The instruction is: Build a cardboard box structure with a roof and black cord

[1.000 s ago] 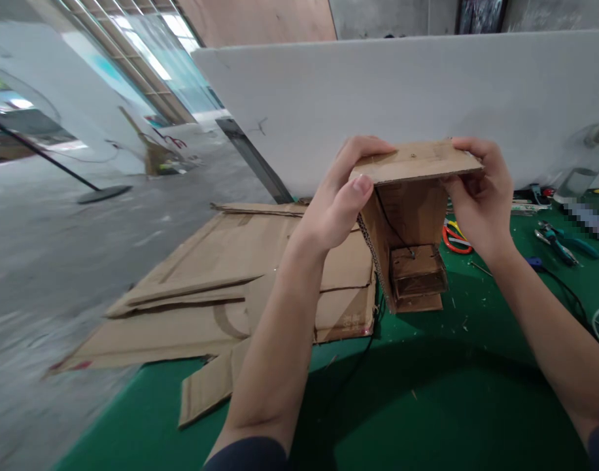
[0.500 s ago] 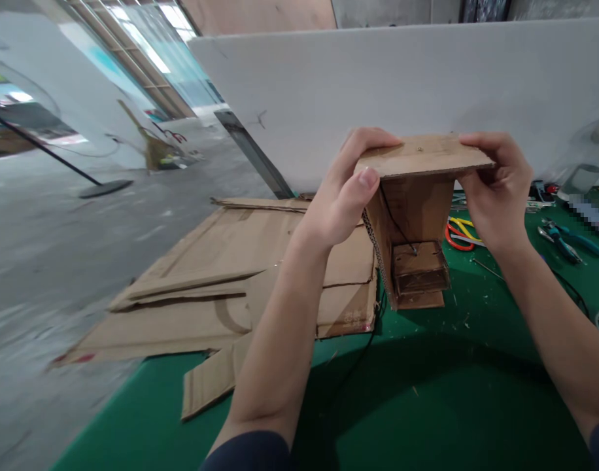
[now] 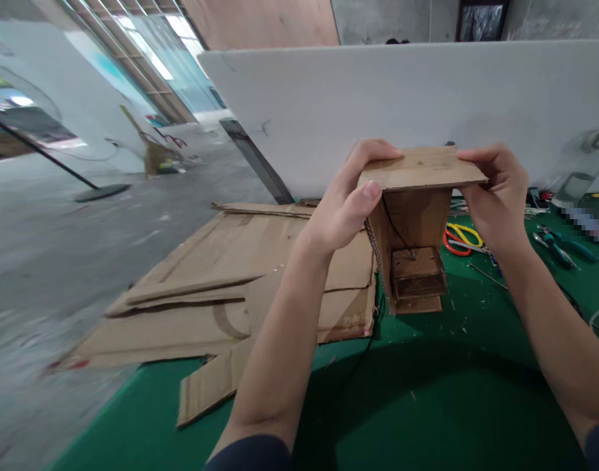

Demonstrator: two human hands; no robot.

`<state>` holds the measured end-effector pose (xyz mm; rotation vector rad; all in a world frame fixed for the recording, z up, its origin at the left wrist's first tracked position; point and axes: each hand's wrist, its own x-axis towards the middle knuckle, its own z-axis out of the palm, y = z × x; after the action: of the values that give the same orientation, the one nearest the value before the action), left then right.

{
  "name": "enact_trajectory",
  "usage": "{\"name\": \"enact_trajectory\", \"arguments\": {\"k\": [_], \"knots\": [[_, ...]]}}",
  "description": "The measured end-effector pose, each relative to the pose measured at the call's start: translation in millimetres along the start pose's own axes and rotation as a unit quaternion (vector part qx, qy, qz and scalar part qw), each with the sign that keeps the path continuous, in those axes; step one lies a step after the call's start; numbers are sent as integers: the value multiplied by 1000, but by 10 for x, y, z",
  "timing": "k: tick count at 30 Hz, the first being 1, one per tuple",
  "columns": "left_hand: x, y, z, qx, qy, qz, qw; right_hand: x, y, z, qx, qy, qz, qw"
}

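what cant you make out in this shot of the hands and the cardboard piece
Head view only:
- Far side of the cardboard structure: turned away from the camera.
- Right hand fingertips: tucked under the top panel.
- Left hand palm: faces away.
- Where the black wire ends: inside the small box, in shadow.
- An item at the right edge: pixelated.
- Scissors: partly behind the structure.

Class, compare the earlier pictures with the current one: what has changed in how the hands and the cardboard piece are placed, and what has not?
Little changed. The right hand shifted a little along the right edge of the cardboard piece, whose top flap tilted slightly. The left hand keeps its grip on the left edge. Nothing was let go. The flat cardboard sheets, scissors and pliers stayed put on the green table.
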<state>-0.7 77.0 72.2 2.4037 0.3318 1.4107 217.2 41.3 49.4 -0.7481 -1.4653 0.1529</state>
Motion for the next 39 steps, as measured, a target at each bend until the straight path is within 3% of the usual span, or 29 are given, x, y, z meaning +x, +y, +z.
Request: {"name": "enact_trajectory", "arguments": {"k": [12,20,35,39], "knots": [[-28,-115,26,-22,16,0,1000,39,-24,-172,31,-108,118,987],[-19,-118,35,-49,23,-12,998,70,-137,-129,43,-94,154,983],[-29,-119,45,-25,22,-11,999,-9,-109,32,43,-14,123,991],[-37,-116,42,-5,18,-13,1000,4,-137,25,-3,-27,120,992]]}}
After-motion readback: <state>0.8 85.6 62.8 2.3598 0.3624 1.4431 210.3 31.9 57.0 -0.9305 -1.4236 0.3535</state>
